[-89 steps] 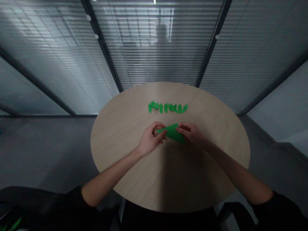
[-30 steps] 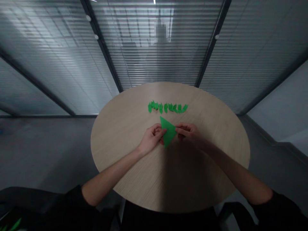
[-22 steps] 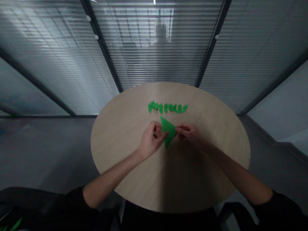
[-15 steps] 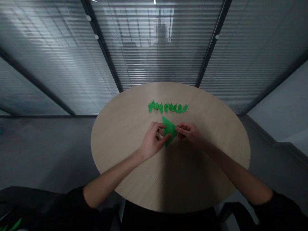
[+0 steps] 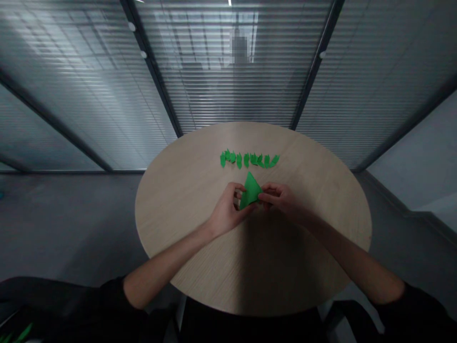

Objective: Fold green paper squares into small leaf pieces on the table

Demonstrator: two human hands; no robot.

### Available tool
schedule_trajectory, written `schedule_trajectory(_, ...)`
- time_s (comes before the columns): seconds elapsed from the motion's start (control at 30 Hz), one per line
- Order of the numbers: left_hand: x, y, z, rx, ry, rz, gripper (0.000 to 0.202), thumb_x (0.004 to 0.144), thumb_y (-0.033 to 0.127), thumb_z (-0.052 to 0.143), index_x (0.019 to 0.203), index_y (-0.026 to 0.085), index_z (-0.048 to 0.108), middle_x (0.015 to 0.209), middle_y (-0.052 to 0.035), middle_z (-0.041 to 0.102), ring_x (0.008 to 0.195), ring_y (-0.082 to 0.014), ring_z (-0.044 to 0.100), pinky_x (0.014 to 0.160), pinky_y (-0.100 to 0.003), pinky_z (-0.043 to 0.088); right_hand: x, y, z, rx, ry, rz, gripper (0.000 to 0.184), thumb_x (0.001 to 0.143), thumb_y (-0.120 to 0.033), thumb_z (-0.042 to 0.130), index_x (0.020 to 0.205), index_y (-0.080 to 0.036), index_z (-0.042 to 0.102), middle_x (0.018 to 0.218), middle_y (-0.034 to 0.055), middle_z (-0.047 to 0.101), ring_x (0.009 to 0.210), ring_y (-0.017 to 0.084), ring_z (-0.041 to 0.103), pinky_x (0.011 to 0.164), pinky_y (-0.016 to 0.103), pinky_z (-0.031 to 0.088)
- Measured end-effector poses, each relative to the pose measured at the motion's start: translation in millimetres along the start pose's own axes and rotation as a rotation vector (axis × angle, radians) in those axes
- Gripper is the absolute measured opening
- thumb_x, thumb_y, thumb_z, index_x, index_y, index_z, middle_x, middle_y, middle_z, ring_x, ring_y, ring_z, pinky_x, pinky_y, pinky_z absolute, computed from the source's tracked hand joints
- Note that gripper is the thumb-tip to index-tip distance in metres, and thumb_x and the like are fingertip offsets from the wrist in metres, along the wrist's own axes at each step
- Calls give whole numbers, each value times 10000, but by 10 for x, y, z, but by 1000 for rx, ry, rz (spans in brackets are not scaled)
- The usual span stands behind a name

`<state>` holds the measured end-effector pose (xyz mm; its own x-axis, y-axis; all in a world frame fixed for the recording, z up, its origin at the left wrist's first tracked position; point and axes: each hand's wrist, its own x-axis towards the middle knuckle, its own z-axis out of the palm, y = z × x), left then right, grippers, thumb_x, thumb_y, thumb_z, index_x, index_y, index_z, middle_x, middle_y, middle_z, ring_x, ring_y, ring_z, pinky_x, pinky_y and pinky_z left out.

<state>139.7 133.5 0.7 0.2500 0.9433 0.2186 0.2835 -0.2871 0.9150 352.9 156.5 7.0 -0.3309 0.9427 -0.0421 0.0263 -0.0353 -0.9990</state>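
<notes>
Between my hands is a green sheet of paper [image 5: 250,191] folded into a triangle, one point facing away from me. My left hand [image 5: 232,205] grips its left and near edges, with the thumb along the near side and the fingers behind the left edge. At the right corner, my right hand [image 5: 276,196] pinches the paper between thumb and fingers. Just beyond lies a row of small green folded paper pieces [image 5: 247,160] on the table. Some fingertips are hidden behind the paper.
The round wooden table [image 5: 178,200] carries the paper pieces. Glass panels with blinds [image 5: 228,95] stand behind its far edge. Dark chair parts [image 5: 350,314] show at the near side. A bit of green [image 5: 24,332] appears at the bottom left.
The green paper has turned clockwise between my hands, so its far point has shifted to the right. Both hands have stayed nearly in place.
</notes>
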Motion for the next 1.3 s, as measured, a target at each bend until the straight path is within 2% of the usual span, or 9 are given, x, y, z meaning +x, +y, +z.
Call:
schedule_trajectory(0.17,23,-30,-1,-165,5,-82,314,900,401,688,1082,214,512,794,36,569,597,-102,547,501,-194,391,-17,-5,-13,-10,-18,3,366,716,-464,864,878,-191,682,753,-11,664,563,102,578,517,239,451)
schedule_trajectory(0.3,85,-49,-36,-261,137,-68,277,920,441,667,1008,198,567,857,-4,644,713,-125,620,584,-210,478,-25,-8,-32,-51,-1,-2,318,753,-448,835,838,-195,663,698,-24,626,554,102,566,508,234,429)
schedule_trajectory(0.37,121,-40,-64,-271,166,-86,269,908,436,678,917,189,570,799,2,639,682,-120,613,587,-212,494,-21,-5,-41,-65,11,-5,308,769,-453,814,821,-199,648,670,-24,620,548,107,569,510,237,439)
schedule_trajectory(0.47,157,-12,-94,-357,130,-138,287,870,430,720,873,191,562,737,21,639,604,-107,605,558,-210,519,-9,2,-47,-50,17,0,316,767,-468,803,830,-207,636,679,-11,649,576,125,609,550,254,494)
schedule_trajectory(0.6,156,-3,-91,-459,79,-180,315,831,409,759,948,191,565,737,27,664,571,-114,644,543,-234,571,3,0,-40,-42,54,9,355,766,-506,786,870,-211,618,685,-9,660,561,135,630,535,263,514)
schedule_trajectory(0.83,136,-46,-86,-305,78,-140,309,879,423,743,905,175,561,604,29,638,467,-94,590,454,-192,484,5,8,-24,-130,114,-71,321,783,-483,759,869,-212,609,634,-30,625,504,124,587,493,261,483)
schedule_trajectory(0.9,145,-48,-91,-311,80,-139,327,874,438,754,900,174,563,604,24,649,465,-97,599,446,-187,468,14,24,-24,-119,142,-81,329,770,-489,761,848,-217,594,632,-33,619,493,123,577,480,263,471)
schedule_trajectory(1.1,160,-44,-90,-425,68,-165,356,845,449,772,924,186,545,619,33,663,496,-120,644,493,-224,546,42,42,-52,-78,186,-74,323,762,-489,762,838,-221,599,621,-32,613,473,118,548,465,264,440)
schedule_trajectory(1.3,163,-18,-91,-573,13,-220,313,841,349,732,1068,187,589,706,13,693,553,-143,686,495,-231,553,47,13,-100,20,175,-33,347,725,-415,778,995,-240,647,648,-41,633,482,133,564,490,285,456)
